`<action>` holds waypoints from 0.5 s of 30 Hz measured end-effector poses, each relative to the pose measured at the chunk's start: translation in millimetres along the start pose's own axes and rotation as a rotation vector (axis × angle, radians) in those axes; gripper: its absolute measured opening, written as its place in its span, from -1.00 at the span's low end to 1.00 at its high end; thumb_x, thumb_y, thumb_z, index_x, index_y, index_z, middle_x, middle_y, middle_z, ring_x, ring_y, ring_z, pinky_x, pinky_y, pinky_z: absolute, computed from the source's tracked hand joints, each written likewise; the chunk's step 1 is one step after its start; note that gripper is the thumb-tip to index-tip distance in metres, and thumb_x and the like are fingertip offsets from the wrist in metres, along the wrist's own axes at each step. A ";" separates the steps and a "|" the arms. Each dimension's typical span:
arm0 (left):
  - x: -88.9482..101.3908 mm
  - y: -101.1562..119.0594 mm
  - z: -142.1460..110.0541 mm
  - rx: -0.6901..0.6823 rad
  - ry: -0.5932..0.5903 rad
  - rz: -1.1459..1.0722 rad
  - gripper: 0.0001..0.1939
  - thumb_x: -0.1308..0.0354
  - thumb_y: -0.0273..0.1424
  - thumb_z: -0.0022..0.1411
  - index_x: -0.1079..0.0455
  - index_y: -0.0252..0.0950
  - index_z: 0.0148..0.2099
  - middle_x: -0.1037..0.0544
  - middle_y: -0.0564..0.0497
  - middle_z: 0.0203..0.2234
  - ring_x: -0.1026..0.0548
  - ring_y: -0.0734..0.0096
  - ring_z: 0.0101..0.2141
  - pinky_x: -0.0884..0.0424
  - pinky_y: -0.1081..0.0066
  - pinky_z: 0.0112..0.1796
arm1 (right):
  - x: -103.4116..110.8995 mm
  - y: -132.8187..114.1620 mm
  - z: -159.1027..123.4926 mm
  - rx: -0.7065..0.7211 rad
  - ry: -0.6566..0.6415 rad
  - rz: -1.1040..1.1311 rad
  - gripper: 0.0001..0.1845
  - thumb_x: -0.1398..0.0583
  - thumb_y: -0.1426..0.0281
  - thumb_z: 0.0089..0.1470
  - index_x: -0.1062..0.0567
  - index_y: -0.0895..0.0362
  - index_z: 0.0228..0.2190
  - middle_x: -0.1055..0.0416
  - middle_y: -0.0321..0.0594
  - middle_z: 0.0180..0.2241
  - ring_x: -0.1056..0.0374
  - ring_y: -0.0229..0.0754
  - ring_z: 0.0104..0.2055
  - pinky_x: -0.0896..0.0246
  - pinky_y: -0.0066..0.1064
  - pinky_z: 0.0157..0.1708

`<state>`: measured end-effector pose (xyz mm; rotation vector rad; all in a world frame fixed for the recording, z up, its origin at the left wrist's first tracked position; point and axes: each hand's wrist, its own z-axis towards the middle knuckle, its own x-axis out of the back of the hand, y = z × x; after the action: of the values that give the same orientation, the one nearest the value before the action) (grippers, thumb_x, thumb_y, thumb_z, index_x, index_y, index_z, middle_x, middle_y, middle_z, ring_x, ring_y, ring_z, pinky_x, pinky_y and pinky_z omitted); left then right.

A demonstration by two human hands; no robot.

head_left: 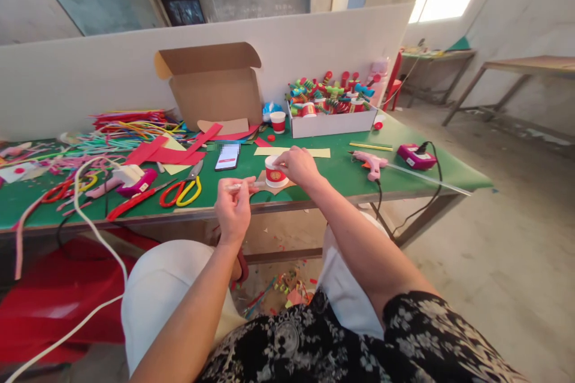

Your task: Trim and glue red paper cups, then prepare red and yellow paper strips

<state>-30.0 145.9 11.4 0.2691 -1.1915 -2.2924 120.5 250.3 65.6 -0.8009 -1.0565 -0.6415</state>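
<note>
A small red and white paper cup (pixel 275 177) with a gold emblem stands on a piece of brown cardboard (pixel 284 189) at the table's near edge. My right hand (pixel 302 166) reaches over from the right, its fingers closed on the cup's upper rim. To the left of the cup, my left hand (pixel 233 208) pinches a slim, pale pen-like tool (pixel 238 187). The tool's tip points right and comes close to the cup's lower side; whether they touch I cannot tell. Behind the cup lies a pale yellow paper strip (pixel 320 153).
A phone (pixel 228 156), yellow-and-red-handled scissors (pixel 188 187) and red paper strips (pixel 155 152) lie left. Pink glue guns rest at both sides, one glue gun (pixel 372 164) on the right. A white box (pixel 332 125) of colourful figures and another cup (pixel 278 122) stand behind.
</note>
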 end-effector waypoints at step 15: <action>-22.5 -9.6 -10.1 -0.019 -0.337 0.196 -0.87 -0.06 -0.24 0.33 -0.28 -0.19 -0.20 -0.68 -0.03 -0.24 -0.65 0.27 -0.23 -0.50 0.40 -0.30 | -1.9 -0.2 -0.5 0.018 0.014 0.031 -0.74 -0.18 0.42 0.23 -0.66 0.05 -0.14 -0.61 -0.13 -0.15 -0.34 -0.03 -0.03 -0.08 -0.26 -0.08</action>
<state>-10.6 155.5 -3.8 -0.2421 -1.2923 -2.2291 119.9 249.9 63.8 -0.7949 -1.0344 -0.6094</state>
